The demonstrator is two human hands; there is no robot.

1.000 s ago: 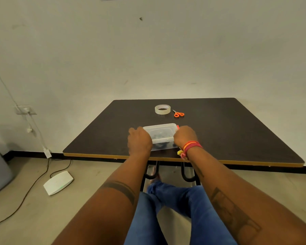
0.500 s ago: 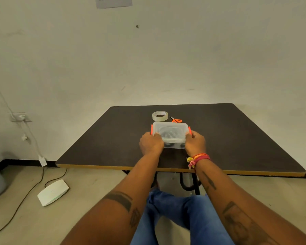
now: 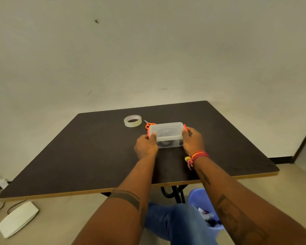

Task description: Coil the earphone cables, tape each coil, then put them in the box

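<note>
Head view: your left hand (image 3: 146, 146) and right hand (image 3: 192, 138) grasp the two ends of a lidded clear plastic box (image 3: 166, 134) on the dark table (image 3: 88, 152). Dark coiled cables (image 3: 163, 143) show inside. Tape roll (image 3: 132, 120) and orange scissors (image 3: 149, 124) lie just behind.

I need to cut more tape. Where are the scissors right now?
In the head view, the scissors lie on the table between the tape roll and the box's far left corner.
</note>
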